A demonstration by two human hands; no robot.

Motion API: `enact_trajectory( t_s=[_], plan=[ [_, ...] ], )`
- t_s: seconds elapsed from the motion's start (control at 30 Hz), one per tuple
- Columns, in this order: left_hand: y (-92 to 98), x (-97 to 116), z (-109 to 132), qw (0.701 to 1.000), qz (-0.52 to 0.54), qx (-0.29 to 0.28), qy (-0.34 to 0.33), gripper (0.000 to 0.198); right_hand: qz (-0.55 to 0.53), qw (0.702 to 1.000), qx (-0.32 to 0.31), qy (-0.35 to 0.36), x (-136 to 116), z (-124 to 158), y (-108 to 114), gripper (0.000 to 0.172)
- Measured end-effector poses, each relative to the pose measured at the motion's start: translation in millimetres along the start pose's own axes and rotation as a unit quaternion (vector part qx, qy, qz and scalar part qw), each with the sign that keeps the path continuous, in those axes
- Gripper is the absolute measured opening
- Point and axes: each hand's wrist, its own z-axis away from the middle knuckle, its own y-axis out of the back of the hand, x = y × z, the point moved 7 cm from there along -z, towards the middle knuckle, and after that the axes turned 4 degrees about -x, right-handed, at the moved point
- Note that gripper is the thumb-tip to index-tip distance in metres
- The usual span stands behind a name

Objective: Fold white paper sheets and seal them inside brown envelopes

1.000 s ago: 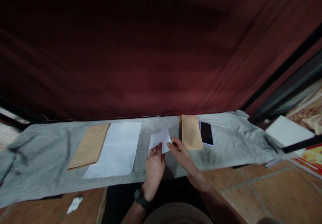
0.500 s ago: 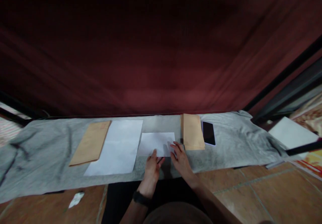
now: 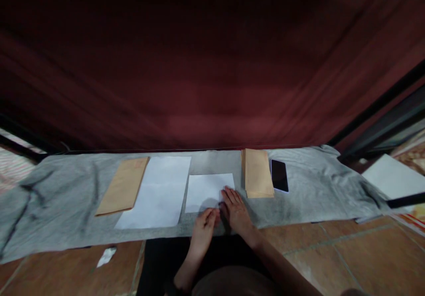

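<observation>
Small white sheet [image 3: 206, 190] lies flat on the grey-covered worktop [image 3: 315, 194]; the right hand [image 3: 237, 212] rests open over its four-o'clock corner. The left hand [image 3: 203, 228], fingers curled, is at its six-o'clock edge; whether it grips cannot be told. At nine o'clock, a brown envelope [image 3: 123, 187] bears a reddish mark [image 3: 138, 164], illegible; brown envelopes [image 3: 259, 174] at two show no readable writing.
</observation>
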Motion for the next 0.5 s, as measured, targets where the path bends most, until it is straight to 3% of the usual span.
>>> enact_trajectory(
  t_s=[0.07, 0.13, 0.2, 0.27, 0.37, 0.5],
  plan=[
    [6.5, 23, -6, 0.976, -0.172, 0.048, -0.123, 0.039, -0.009, 1.000, 0.006, -0.005, 1, -2, -1, 0.046],
    [6.1, 33, -17, 0.927, -0.313, 0.073, -0.192, 0.046, -0.021, 0.999, 0.021, -0.019, 0, -10, 0, 0.045],
    [3.2, 28, -31, 0.889, -0.400, 0.072, -0.213, 0.051, -0.034, 0.998, 0.034, -0.026, -6, -22, -1, 0.045],
    [-0.5, 16, -43, 0.868, -0.445, 0.054, -0.215, 0.054, -0.045, 0.998, 0.033, -0.015, -15, -36, -5, 0.046],
    [-3.7, 1, -49, 0.858, -0.463, 0.042, -0.216, 0.058, -0.041, 0.999, 0.005, 0.006, -27, -54, -14, 0.046],
    [-2.9, -2, -45, 0.856, -0.468, 0.056, -0.211, 0.060, 0.001, 1.000, -0.012, -0.002, -27, -61, -21, 0.045]
  ],
)
